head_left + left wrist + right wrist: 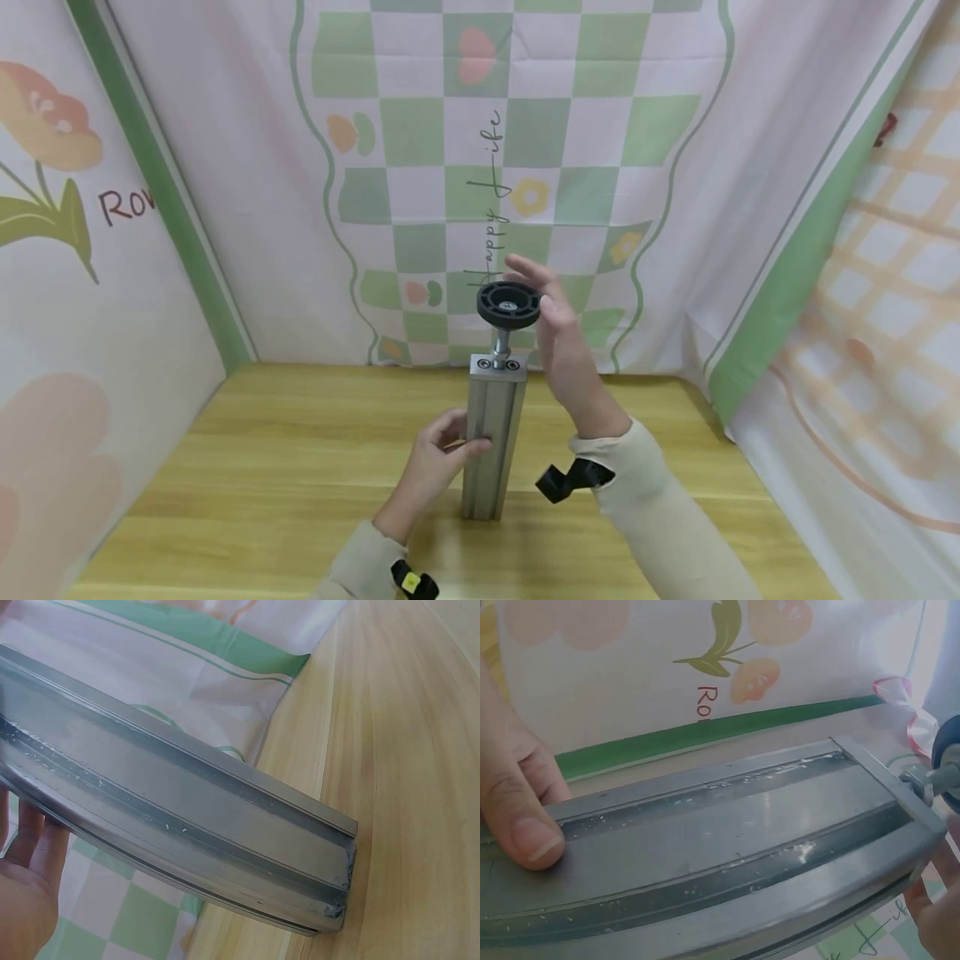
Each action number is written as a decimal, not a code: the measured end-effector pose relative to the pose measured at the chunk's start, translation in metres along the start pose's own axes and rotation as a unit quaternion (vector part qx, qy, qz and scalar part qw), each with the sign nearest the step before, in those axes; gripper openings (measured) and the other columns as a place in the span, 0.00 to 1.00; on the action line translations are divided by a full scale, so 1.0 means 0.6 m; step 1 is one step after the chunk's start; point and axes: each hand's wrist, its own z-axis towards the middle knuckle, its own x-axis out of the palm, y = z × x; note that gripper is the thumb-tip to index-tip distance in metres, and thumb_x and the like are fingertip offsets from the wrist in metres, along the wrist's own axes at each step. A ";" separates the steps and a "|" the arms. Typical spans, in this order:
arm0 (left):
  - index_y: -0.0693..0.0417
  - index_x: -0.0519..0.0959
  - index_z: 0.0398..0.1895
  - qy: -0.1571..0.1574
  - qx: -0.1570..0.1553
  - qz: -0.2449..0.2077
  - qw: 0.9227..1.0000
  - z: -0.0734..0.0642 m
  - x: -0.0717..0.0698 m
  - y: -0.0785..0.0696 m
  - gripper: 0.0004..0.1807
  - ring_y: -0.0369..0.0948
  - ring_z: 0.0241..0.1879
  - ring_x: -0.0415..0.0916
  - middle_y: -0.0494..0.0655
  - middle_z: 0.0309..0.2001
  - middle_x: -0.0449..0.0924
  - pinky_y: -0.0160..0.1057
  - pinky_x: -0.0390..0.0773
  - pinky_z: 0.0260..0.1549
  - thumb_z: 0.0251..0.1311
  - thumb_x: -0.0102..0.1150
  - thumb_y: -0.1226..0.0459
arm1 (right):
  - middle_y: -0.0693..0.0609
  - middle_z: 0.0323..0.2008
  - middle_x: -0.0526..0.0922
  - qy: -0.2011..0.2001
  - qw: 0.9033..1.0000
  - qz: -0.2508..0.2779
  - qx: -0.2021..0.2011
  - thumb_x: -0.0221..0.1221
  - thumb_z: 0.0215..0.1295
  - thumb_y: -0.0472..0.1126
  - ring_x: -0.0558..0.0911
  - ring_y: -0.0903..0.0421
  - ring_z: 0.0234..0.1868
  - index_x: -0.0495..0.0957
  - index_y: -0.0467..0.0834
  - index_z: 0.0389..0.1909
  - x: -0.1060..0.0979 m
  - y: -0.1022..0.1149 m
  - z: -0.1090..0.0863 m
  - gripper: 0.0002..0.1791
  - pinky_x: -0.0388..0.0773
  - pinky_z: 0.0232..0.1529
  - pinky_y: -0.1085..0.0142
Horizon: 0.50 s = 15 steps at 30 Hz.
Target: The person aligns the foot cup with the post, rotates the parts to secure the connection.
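Aluminium profile [487,479] upright on wood table [285,467], black foot [508,308] on threaded stud [499,346] above end plate [497,377]. Profile slots [769,862] hold pale flecks. Left hand [438,454] clamped on profile mid-height, thumb in front. Right hand [566,358] at foot's right rim, fingers extended, not wrapped round it. Table's back edge meets checked cloth [412,133]; tabletop runs out both sides.

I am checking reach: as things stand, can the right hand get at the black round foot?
Probably yes: the right hand is at the rim of the black round foot, and nothing visible stands between.
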 end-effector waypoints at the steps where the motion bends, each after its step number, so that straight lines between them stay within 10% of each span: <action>1: 0.54 0.80 0.56 0.000 0.000 0.000 1.000 0.000 0.000 0.000 0.21 0.45 0.47 0.81 0.50 0.45 0.83 0.40 0.82 0.49 0.59 0.71 0.64 | 0.40 0.67 0.68 0.015 1.000 0.025 0.002 0.39 0.77 0.54 0.65 0.44 0.68 0.67 0.44 0.70 -0.002 0.000 0.001 0.29 0.51 0.72 0.50; 15: 0.54 0.80 0.56 0.000 0.002 -0.001 1.000 0.000 0.001 0.003 0.21 0.46 0.47 0.81 0.50 0.45 0.84 0.39 0.82 0.50 0.59 0.71 0.64 | 0.41 0.68 0.69 0.071 0.995 0.060 0.030 0.35 0.77 0.45 0.65 0.41 0.70 0.69 0.42 0.66 -0.017 0.006 0.002 0.25 0.51 0.72 0.46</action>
